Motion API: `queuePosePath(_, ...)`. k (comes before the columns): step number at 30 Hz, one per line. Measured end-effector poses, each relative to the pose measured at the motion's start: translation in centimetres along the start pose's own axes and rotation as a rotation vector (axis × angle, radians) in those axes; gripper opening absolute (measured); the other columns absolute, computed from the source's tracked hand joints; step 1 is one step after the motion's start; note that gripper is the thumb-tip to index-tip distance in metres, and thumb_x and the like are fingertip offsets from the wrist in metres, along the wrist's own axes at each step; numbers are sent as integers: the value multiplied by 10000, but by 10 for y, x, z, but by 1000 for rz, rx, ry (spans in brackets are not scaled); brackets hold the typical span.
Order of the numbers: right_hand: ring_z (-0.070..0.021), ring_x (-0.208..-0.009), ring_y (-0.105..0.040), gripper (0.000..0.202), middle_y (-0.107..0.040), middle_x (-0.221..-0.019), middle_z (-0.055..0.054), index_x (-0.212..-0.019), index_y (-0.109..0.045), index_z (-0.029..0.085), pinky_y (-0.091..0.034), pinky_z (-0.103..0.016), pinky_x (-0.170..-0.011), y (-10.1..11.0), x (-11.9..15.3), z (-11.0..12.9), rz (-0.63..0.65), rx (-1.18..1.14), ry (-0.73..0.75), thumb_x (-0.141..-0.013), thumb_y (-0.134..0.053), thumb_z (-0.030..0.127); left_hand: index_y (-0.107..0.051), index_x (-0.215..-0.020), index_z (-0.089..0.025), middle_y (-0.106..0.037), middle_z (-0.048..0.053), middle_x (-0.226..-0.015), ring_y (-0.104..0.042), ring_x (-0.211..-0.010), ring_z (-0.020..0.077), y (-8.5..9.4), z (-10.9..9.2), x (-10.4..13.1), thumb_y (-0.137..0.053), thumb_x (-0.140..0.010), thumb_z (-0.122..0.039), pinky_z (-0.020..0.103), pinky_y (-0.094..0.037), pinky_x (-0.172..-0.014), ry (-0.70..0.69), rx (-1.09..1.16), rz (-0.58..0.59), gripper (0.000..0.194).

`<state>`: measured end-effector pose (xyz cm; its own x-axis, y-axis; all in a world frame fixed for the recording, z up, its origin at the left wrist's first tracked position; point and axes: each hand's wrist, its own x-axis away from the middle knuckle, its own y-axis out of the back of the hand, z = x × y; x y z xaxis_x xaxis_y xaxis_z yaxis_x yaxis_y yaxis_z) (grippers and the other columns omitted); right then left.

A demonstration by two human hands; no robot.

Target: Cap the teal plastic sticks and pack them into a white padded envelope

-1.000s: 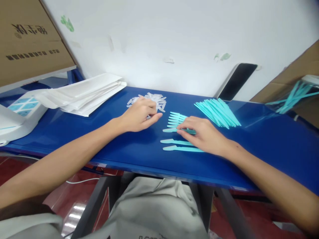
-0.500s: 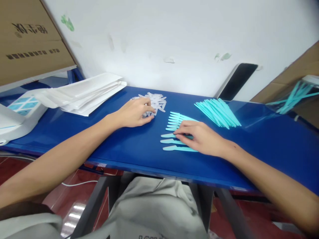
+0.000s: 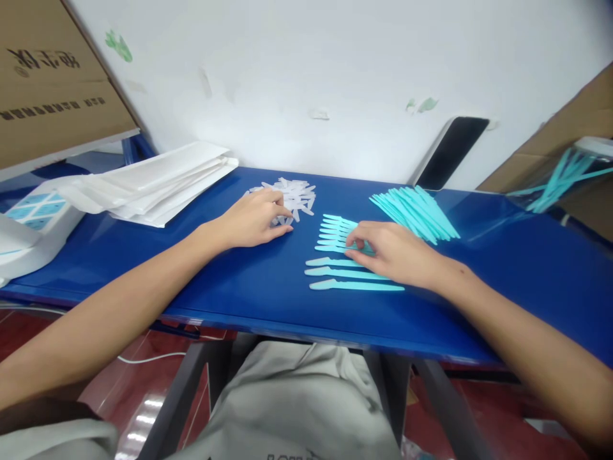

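Observation:
My left hand (image 3: 258,218) rests at the edge of a heap of small translucent white caps (image 3: 299,195), its thumb and fingers apart. No cap shows in its grasp. My right hand (image 3: 390,252) hovers low over turquoise eyebrow razors, fingers curled, with a small gap between thumb and forefinger. Beneath and beside those fingertips lies a close row of several razors (image 3: 330,233), their handles partly hidden by the hand. Nearer the table's front edge, three razors (image 3: 357,287) lie spaced apart, blade ends to the left. A loose pile of turquoise razors (image 3: 416,212) sits behind my right hand.
White paper sleeves (image 3: 167,179) lie stacked at the left, beside a white device (image 3: 52,233). A phone (image 3: 450,153) leans on the wall. At right stands a clear container (image 3: 565,182) holding turquoise sticks. A cardboard box (image 3: 62,83) rises at far left on the blue table (image 3: 239,281).
My right hand has moved slightly back and right, off the rearmost of the three spaced razors to the close row. Its fingertips have parted a little. My left hand stays by the caps.

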<state>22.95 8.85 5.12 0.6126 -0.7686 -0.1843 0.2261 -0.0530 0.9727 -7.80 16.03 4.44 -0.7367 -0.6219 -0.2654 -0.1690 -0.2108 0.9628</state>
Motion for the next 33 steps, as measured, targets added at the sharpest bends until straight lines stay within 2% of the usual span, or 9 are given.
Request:
queuePosePath(5, -184, -741, -608, 140, -692, -905, -52, -926, -696, 200, -408, -304, -665, 3, 0, 0, 44, -54, 7, -957, -574, 261, -782, -1170, -210, -621, 109, -1003, -589, -949, 261, 2, -2, 1, -491, -995, -493, 368, -465, -878, -23, 43, 27, 442)
queuePosePath(11, -208, -776, -606, 186, -674, -903, -70, -929, -679, 197, -412, -317, -688, 5, 0, -2, 89, -112, -18, -981, -551, 322, -754, -1219, -167, -613, 137, -1055, -578, -991, 293, 4, -1, 1, -470, -1002, -529, 425, -451, -938, 1, -20, 61, 509)
queuePosePath(17, -207, -784, -591, 189, -645, -903, -65, -951, -651, 202, -411, -319, -705, 3, 0, -6, 112, -188, -22, -996, -532, 342, -765, -1199, -207, -614, 111, -1026, -563, -972, 267, 5, -4, 0, -525, -987, -526, 385, -426, -909, -36, 96, 75, 451)
queuePosePath(21, -222, -838, -581, 187, -628, -922, -76, -948, -622, 203, -423, -332, -738, 3, 2, -8, 89, -183, 18, -1012, -510, 339, -765, -1173, -219, -634, 81, -921, -531, -905, 243, 5, -9, -1, -568, -976, -499, 374, -395, -893, -91, 148, 65, 396)
queuePosePath(25, -259, -934, -581, 191, -662, -964, -86, -960, -628, 216, -419, -403, -852, 7, 4, -6, -12, -112, 95, -1026, -495, 337, -762, -1166, -211, -667, 79, -918, -523, -910, 244, 4, -15, -2, -582, -974, -476, 365, -383, -866, -124, 186, 69, 373)
queuePosePath(29, -239, -895, -642, 123, -722, -939, -44, -938, -620, 231, -351, -496, -1032, 11, 3, -2, -269, -72, 99, -1008, -530, 278, -754, -1133, -213, -730, 76, -1042, -572, -1004, 239, 2, -18, -3, -520, -1020, -387, 373, -367, -919, -155, 222, 55, 312)
queuePosePath(31, -234, -863, -665, 109, -738, -922, -38, -928, -626, 235, -391, -468, -1010, 10, 3, -2, -347, -72, 75, -996, -552, 277, -750, -1105, -216, -751, 66, -1086, -597, -1058, 236, 1, -19, -3, -491, -1032, -326, 382, -351, -949, -168, 232, 38, 291)
queuePosePath(33, -235, -845, -680, 114, -749, -913, -44, -924, -640, 233, -459, -401, -871, 9, 2, -3, -353, -81, 37, -989, -569, 292, -743, -1118, -217, -759, 64, -1108, -605, -1086, 239, 0, -19, -3, -479, -1035, -304, 396, -341, -967, -167, 223, 28, 290)
